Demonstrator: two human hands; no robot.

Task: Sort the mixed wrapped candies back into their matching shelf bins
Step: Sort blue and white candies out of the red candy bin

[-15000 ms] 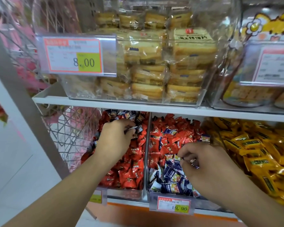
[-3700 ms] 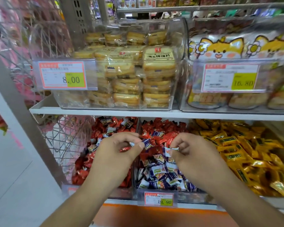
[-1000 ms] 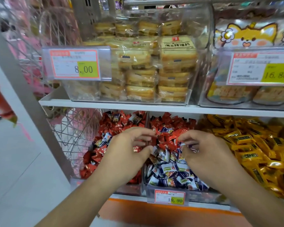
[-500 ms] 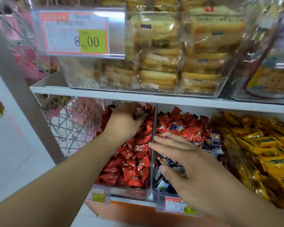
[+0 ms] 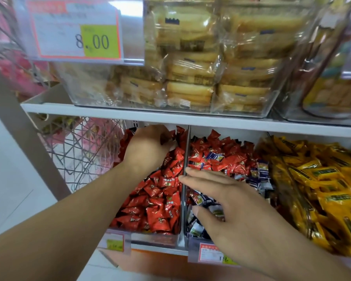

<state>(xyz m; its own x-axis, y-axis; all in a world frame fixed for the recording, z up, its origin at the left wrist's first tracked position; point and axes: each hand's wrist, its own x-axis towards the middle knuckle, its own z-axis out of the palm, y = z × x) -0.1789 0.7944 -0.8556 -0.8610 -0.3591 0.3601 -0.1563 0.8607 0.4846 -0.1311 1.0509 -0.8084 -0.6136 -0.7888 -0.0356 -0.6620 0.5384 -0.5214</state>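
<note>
A left hand [image 5: 148, 147] reaches deep into the left bin [image 5: 154, 239] of red candies [image 5: 160, 201], fingers curled and hidden at the back; whether they hold anything cannot be told. The right hand [image 5: 237, 207] hovers flat, fingers spread, over the middle bin [image 5: 193, 248], where red and blue candies [image 5: 259, 173] mix. Yellow packs [image 5: 320, 179] fill the right bin. Above, a box of cakes [image 5: 190, 94] carries a tag [image 5: 77, 29] reading 8.00.
</note>
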